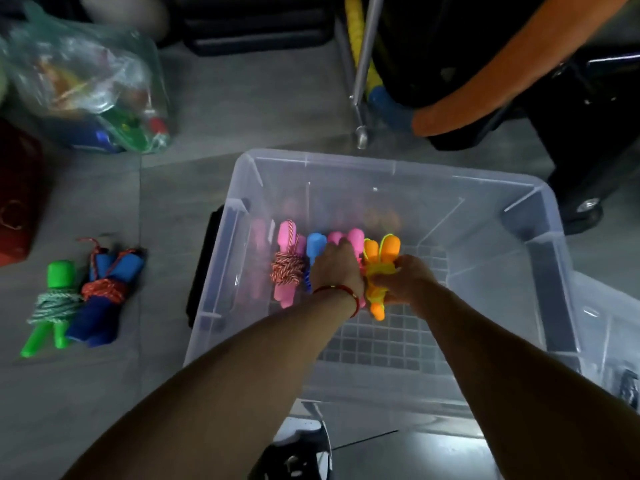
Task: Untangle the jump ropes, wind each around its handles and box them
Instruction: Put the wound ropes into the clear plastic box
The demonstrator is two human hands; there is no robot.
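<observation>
Both my hands reach into a clear plastic box (540,216) on the floor. My right hand (405,280) grips an orange-handled jump rope (381,258) wound with yellow cord. My left hand (334,268) rests on a pink-handled rope (349,237) beside it, partly hiding a blue-handled one (316,245). A pink-handled rope (287,265) wound with red-white cord lies at the box's left. Outside on the floor lie a green-handled rope (52,303) and a blue-handled rope (104,292), both wound.
A clear bag of toys (86,84) sits at the far left. Another person's orange-sleeved arm (485,88) is at the upper right, by a metal pole (363,71) and dark equipment. The box lid (609,327) lies to the right. My shoe (298,448) is below.
</observation>
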